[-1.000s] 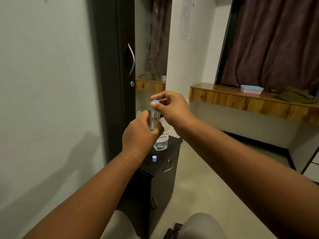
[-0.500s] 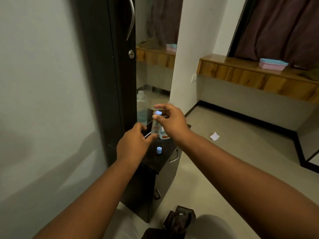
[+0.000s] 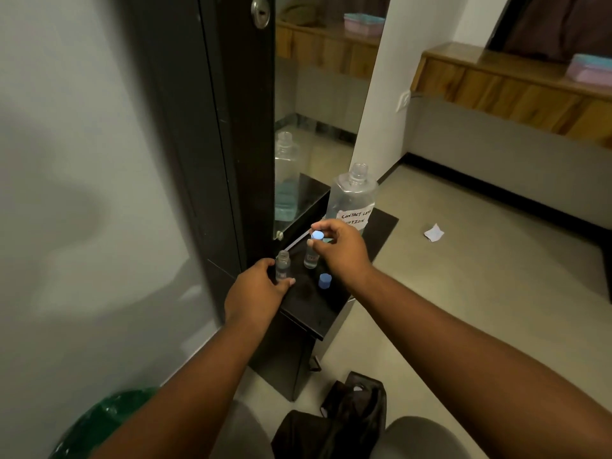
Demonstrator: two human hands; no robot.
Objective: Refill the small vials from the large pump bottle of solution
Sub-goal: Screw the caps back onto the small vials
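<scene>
A small black cabinet [image 3: 381,226] carries the bottles. The large clear bottle [image 3: 352,197] with a handwritten label stands at its back, its neck bare with no pump on it. A small vial with a blue cap [image 3: 313,250] stands upright on the top; my right hand [image 3: 341,250] pinches its cap from above. To its left stands an uncapped small vial [image 3: 283,265], and my left hand [image 3: 256,293] wraps its fingers around its lower part. A loose blue cap [image 3: 325,280] lies on the cabinet top between my hands.
A tall dark wardrobe door with a mirror [image 3: 311,127] rises right behind the cabinet. A black bag [image 3: 351,412] lies on the floor by my knees and a green bag [image 3: 99,425] at lower left. A paper scrap [image 3: 433,232] is on the floor to the right.
The capped vial, held up in both hands before, now stands on the cabinet top under my right hand. My left hand let it go and moved to the uncapped vial. My view tilted down.
</scene>
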